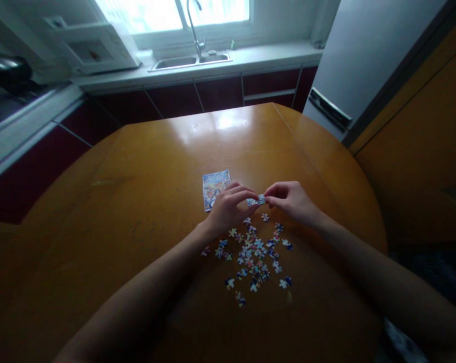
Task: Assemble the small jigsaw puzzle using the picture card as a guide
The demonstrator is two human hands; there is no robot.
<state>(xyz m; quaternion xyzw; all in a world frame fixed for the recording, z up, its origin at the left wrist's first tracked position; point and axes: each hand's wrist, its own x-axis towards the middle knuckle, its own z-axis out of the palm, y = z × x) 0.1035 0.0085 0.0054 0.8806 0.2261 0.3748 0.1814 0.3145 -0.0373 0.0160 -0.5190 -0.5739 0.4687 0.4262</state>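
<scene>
A small strip of light-blue jigsaw puzzle pieces [261, 199] lies between my two hands, just above or on the table. My left hand [231, 204] has its thumb and fingers closed around the strip's left end. Thumb and index finger of my right hand [290, 197] pinch the right end. Part of the strip is hidden by my fingers. Below my hands, loose puzzle pieces [256, 252] are spread in a heap, several apart from the rest. The picture sheet [211, 187], a colourful printed card, lies flat behind my left hand, which covers its lower right corner.
The wooden table [144, 166] has rounded ends and a glossy top. Beyond it run a counter with a sink [178, 61] and tap, and a white microwave [95, 48]. A pan [8, 68] stands on the stove at left. A fridge [367, 50] is at right.
</scene>
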